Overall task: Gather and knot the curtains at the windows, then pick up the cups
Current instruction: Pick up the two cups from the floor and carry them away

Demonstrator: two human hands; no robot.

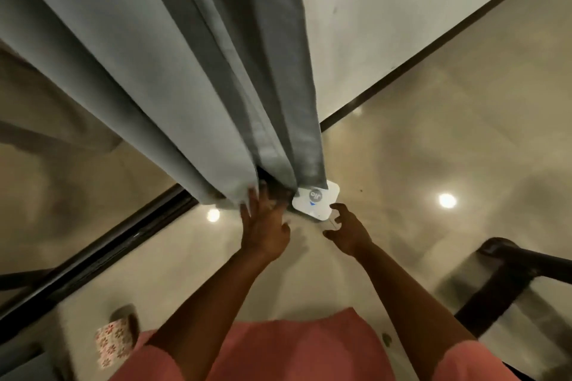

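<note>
Left hand [266, 226] reaching down to the hem of the curtain [198, 71], fingers spread and fairly straight, tips touching the lowest folds; nothing plainly gripped. Right hand [348, 230] just right of the curtain's hem, apart from the cloth, fingers loosely curled and holding nothing.

Curtain grey, heavy, hanging in several deep vertical folds bunched close together, wide at the top of the view and narrowing toward the hem, which ends just above the floor [433, 164]. Dark gap between two folds right at the left fingertips.

White box [317, 202] with rounded corners and a round logo lying on the floor, partly tucked under the curtain's right edge, between the hem and the right fingertips, very near both hands. Pale wall [402, 9] right of the curtain, with a dark skirting strip [433, 49] along its foot. Dark window track [93, 257] running left of the hem. Floor glossy beige, with bright lamp reflections on either side of the curtain. Floral slipper [114, 340] well below and left of the hem. Dark furniture leg [495, 288] far right of it. Pink clothing [309, 349] at the bottom edge.
</note>
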